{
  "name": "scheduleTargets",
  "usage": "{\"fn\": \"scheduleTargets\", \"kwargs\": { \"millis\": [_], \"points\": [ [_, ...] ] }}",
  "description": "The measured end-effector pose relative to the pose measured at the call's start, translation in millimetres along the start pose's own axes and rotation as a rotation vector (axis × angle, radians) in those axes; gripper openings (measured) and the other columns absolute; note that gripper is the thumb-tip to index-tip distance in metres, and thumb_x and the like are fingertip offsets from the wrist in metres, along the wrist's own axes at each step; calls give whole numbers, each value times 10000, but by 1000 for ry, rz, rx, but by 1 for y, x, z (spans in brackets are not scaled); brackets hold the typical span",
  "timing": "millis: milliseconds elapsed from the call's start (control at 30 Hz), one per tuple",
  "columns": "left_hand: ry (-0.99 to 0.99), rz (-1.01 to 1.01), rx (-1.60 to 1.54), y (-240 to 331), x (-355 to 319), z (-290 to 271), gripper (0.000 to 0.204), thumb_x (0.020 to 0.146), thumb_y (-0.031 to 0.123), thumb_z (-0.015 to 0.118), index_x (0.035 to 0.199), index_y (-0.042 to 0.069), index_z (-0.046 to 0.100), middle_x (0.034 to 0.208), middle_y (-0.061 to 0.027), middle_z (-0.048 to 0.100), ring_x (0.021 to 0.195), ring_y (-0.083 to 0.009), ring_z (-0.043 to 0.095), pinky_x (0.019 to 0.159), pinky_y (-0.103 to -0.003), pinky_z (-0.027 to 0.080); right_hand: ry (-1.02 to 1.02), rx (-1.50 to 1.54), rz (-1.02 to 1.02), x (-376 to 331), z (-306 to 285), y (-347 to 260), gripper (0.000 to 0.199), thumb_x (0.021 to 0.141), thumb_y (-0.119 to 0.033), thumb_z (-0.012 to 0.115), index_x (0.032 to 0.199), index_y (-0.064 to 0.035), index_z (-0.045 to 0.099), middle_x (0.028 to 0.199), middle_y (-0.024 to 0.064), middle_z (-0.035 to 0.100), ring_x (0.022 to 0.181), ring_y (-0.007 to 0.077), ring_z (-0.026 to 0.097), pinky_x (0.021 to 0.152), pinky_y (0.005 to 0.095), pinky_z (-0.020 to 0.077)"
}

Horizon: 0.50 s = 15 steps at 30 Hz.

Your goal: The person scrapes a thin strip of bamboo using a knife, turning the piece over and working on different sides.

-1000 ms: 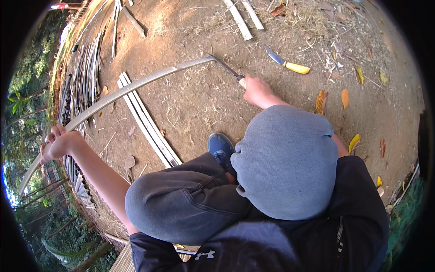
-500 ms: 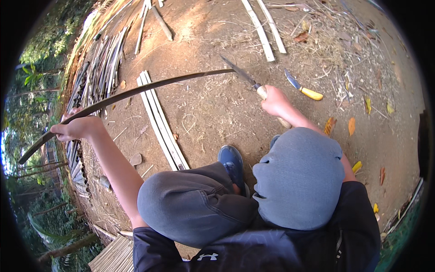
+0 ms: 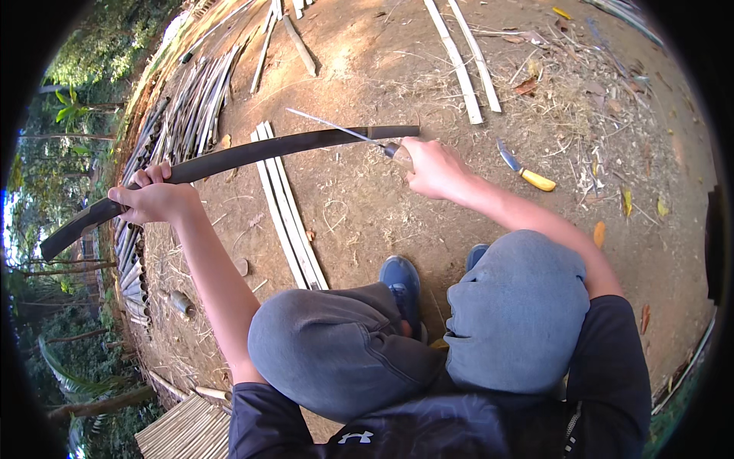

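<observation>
A long dark-brown bamboo strip (image 3: 260,150) stretches across in front of me, bowed by the wide lens. Near its left end my left hand (image 3: 160,197) is closed around it, fingertips showing over the far edge. My right hand (image 3: 440,170) grips the wooden handle of a knife (image 3: 330,124). The narrow blade points left and away from me, crossing the strip close to its right end. Whether the edge presses into the strip, I cannot tell. Most of the knife's handle is hidden in my fist.
A second knife (image 3: 537,180) with a yellow handle lies on the dirt at right. Pale split bamboo strips (image 3: 289,210) lie ahead of my shoes, with more pale strips (image 3: 459,65) farther off. Stacked poles (image 3: 202,107) line the left. A slatted bamboo surface (image 3: 187,428) is at lower left.
My right hand has moved left and the knife has swung to point farther left, now across the strip. The strip has turned, showing a broader dark face.
</observation>
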<state>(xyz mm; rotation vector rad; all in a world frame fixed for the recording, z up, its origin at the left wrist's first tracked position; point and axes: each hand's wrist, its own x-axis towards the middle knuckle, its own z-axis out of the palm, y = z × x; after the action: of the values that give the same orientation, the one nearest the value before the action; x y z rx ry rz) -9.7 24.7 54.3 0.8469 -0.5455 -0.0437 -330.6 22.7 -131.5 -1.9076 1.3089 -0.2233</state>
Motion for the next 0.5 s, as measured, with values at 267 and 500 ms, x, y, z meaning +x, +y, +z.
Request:
{"fn": "scheduleTargets", "kwargs": {
  "millis": [267, 500],
  "points": [
    [13, 28, 24, 1, 9, -15, 366, 1058, 434, 470, 1211, 139, 316, 706, -21, 336, 533, -137, 299, 455, -302, 290, 53, 136, 110, 25, 44, 45, 326, 829, 3, 615, 1143, 63, 554, 837, 199, 661, 699, 255, 676, 550, 383, 536],
    [41, 39, 30, -7, 7, -8, 298, 1059, 377, 450, 1113, 128, 295, 690, -31, 316, 512, -159, 289, 446, -306, 284, 105, 117, 206, 52, 72, 83, 326, 851, -17, 629, 1160, 67, 569, 884, 178, 676, 683, 234, 674, 563, 356, 549]
  ]
}}
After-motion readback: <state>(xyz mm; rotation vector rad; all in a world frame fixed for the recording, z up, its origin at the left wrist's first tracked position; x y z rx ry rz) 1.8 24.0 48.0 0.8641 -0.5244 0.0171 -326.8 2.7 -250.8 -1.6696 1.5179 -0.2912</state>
